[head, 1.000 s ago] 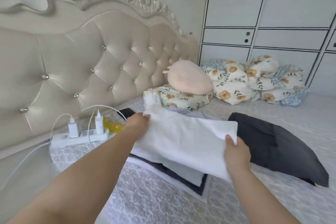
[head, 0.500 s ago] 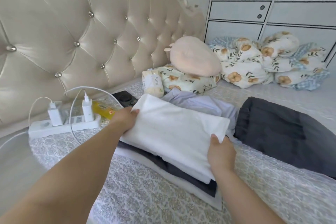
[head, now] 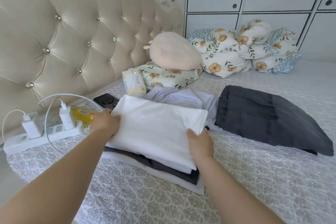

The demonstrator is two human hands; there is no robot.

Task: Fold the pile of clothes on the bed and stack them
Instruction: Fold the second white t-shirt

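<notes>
A folded white garment lies on top of a stack of folded clothes with dark and white layers, in the middle of the bed. My left hand holds the garment's left edge, thumb on top. My right hand grips its right front edge, fingers tucked under the cloth. Behind the stack lies an unfolded pale blue shirt. Dark grey trousers lie spread flat to the right.
A white power strip with chargers and cables sits at the left by the tufted headboard, with a yellow packet, a black device and a tissue pack. Floral bedding and a peach cushion lie behind.
Both hands have lowered the white garment onto the stack, and it now rests there. The camera has tilted down and moved closer.
</notes>
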